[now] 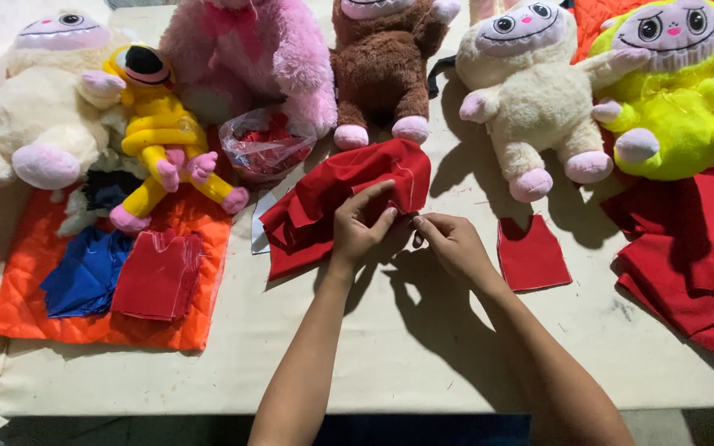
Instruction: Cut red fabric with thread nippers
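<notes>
Left hand (pixel 359 225) gripping red cloth pile (pixel 336 202) mid-worktop (pixel 373 347) | right hand (pixel 449 242) pinching its edge | brown plush (pixel 382 66) crowding behind | clear bag (pixel 264 149) lying left | small red piece (pixel 530 253) sitting right

beyond the hands sits a row of plush toys: cream one (pixel 39 116), yellow long-limbed one (pixel 163 136), pink furry one (pixel 249 54), brown one (pixel 382 62), second cream one (pixel 530 107), lime-green one (pixel 671 99). left of the left hand lies an orange quilted mat (pixel 35 272) carrying blue cloth (pixel 84 272); a small red felt piece (pixel 530 252) lies just right of the right hand.
</notes>
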